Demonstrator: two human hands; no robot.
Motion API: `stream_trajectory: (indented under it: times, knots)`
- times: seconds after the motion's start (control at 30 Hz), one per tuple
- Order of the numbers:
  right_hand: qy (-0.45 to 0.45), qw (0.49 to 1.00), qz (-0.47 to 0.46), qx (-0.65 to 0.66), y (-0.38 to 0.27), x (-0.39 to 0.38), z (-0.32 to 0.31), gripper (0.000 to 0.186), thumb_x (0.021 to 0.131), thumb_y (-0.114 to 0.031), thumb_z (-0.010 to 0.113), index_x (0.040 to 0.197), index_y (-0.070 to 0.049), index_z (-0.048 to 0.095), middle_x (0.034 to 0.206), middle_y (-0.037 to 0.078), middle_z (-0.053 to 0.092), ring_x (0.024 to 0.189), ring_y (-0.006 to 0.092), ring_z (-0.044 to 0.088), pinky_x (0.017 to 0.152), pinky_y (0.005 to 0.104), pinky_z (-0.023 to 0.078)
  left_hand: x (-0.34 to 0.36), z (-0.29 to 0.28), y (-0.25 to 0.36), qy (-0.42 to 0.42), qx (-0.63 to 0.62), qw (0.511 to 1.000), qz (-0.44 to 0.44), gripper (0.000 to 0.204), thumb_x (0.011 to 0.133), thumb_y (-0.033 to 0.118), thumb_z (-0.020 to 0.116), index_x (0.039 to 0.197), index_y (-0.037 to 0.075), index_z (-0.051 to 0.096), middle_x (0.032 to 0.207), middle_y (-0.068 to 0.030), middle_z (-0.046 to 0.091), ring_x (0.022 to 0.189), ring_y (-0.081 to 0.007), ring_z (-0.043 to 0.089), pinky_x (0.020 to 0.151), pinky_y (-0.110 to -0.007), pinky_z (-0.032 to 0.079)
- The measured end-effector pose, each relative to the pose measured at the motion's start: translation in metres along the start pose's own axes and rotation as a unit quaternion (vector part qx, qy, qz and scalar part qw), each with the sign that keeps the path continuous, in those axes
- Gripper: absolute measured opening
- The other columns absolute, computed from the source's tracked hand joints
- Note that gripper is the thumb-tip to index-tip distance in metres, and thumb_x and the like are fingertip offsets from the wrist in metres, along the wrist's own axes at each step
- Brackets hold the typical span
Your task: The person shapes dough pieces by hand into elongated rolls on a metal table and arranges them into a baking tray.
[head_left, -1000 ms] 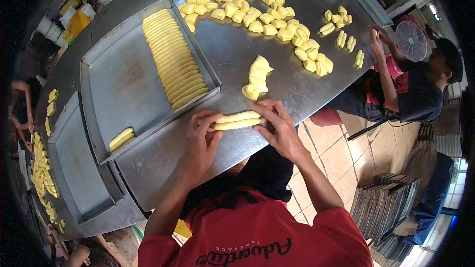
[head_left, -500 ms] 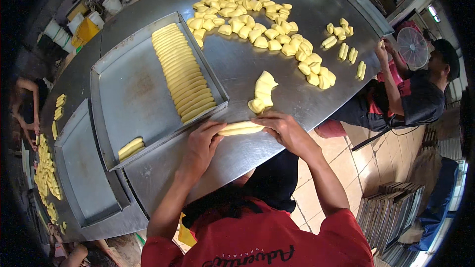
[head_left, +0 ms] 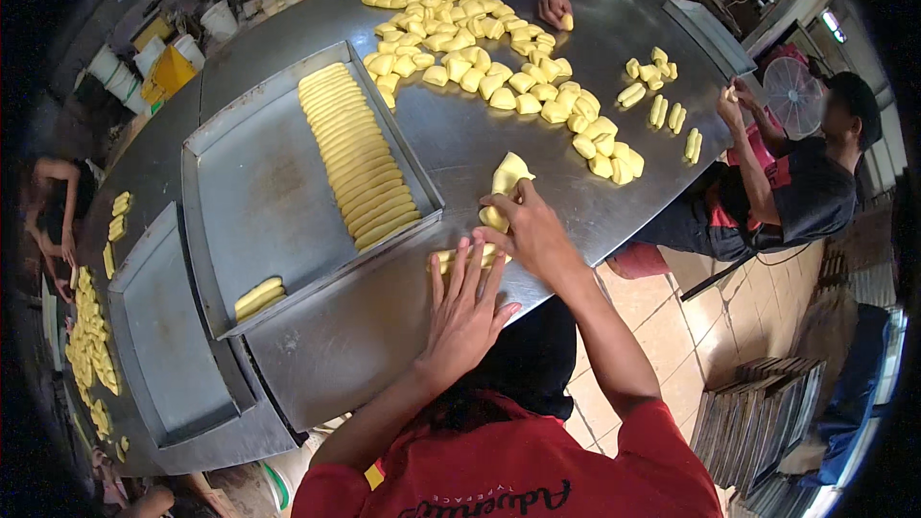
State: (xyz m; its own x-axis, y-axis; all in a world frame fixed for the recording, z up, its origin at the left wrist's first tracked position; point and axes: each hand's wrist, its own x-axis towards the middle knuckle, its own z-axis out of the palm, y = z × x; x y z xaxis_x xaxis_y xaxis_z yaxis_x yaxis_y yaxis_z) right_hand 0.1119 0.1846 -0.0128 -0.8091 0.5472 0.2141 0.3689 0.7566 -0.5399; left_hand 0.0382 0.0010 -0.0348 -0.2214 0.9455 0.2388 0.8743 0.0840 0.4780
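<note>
steel table (head_left: pixel 499 149), right hand (head_left: pixel 533 230) now off roll (head_left: pixel 459 256) — at dough pile (head_left: pixel 503 187)

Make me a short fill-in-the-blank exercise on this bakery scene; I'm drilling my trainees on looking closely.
1. The left hand lies flat on a roll of ____ dough.
2. The right hand touches the dough pile, which lies on the bare ____ table.
3. The long row of shaped rolls lies in a metal ____.
4. By the seated person, a ____ stands on the floor.

Missing words: yellow; steel; tray; fan
</note>
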Motion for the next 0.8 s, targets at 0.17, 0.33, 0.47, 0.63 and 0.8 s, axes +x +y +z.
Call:
stream_trajectory:
  times: [0.17, 0.33, 0.47, 0.63, 0.8]
  knots:
    - [0.019, 0.999, -0.047, -0.008, 0.02, 0.0, -0.006, 0.036, 0.094, -0.019, 0.082, 0.125, -0.002, 0.073, 0.117, 0.027, 0.063, 0.104, 0.0466, 0.068, 0.091, 0.0495, 0.058, -0.022, -0.017, -0.014, 0.087, -0.064, 0.994, -0.021, 0.049, 0.098, 0.02, 0.075, 0.145, 0.008, 0.066, 0.161, -0.0181, 0.053, 0.156, -0.042, 0.04, 0.13, -0.065, 0.022]
    - [0.008, 0.897, 0.137, 0.421, 0.003, -0.024, -0.02, 0.037, 0.092, -0.01, 0.086, 0.125, -0.002, 0.071, 0.101, 0.013, 0.078, 0.082, 0.0202, 0.072, 0.074, 0.0328, 0.057, -0.027, -0.047, -0.018, 0.13, -0.273, 0.946, -0.112, 0.038, 0.103, 0.008, 0.068, 0.14, 0.002, 0.066, 0.135, -0.0174, 0.071, 0.131, -0.0327, 0.067, 0.117, -0.044, 0.05]
    - [0.059, 0.946, 0.028, 0.317, -0.041, -0.05, -0.018, 0.039, 0.09, -0.007, 0.087, 0.124, -0.002, 0.07, 0.099, 0.005, 0.078, 0.079, 0.0153, 0.07, 0.072, 0.031, 0.055, -0.007, -0.033, -0.01, 0.096, -0.615, 0.749, -0.228, 0.034, 0.106, 0.007, 0.067, 0.138, -0.005, 0.066, 0.134, -0.0165, 0.071, 0.127, -0.0202, 0.067, 0.11, -0.036, 0.054]
    - [0.0, 0.988, -0.043, 0.151, -0.057, -0.07, -0.021, 0.052, 0.089, -0.012, 0.088, 0.136, 0.0, 0.068, 0.146, 0.018, 0.066, 0.127, 0.0262, 0.069, 0.095, 0.0397, 0.06, -0.008, -0.03, -0.012, 0.055, -0.559, 0.801, -0.206, 0.04, 0.104, 0.006, 0.072, 0.142, -0.005, 0.065, 0.128, -0.0141, 0.075, 0.119, -0.0162, 0.071, 0.102, -0.031, 0.058]
    - [-0.068, 0.885, 0.127, 0.443, -0.046, -0.081, -0.011, 0.059, 0.092, -0.007, 0.085, 0.147, -0.002, 0.065, 0.146, 0.015, 0.069, 0.132, 0.0216, 0.067, 0.112, 0.0382, 0.055, -0.009, -0.041, -0.012, 0.044, -0.649, 0.726, -0.223, 0.04, 0.099, 0.004, 0.079, 0.137, -0.003, 0.068, 0.121, -0.0126, 0.077, 0.109, -0.0146, 0.074, 0.093, -0.027, 0.059]
